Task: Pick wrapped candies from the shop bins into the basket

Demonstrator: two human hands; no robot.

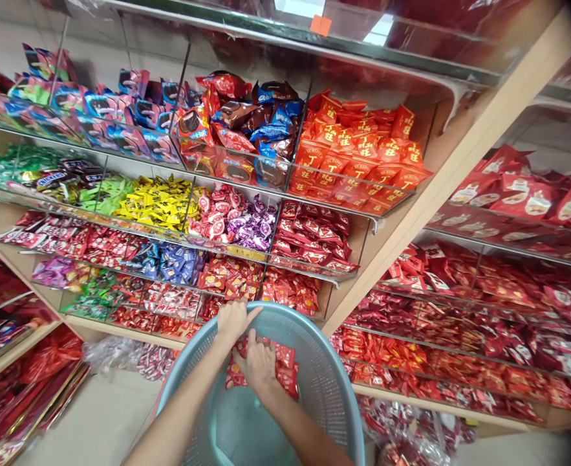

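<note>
Nearest, bare forearms (183,395) reach into a blue-green basket (324,349); beyond the hands rise wooden shelves (452,152) of wrapped sweets (156,204), with pale floor (105,401) to their left. Red packets (288,375) lie beneath and beside the right hand (257,361), palm down; whether it pinches one, I cannot tell. The left hand (233,320), thumb out, clasps the basket's far edge.

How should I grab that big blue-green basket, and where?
Probably best by the rim of the basket, one hand on each side, coming from above: its round top is wide and open, so fingers can hook over the edge. The left hand is at the far rim.
</note>
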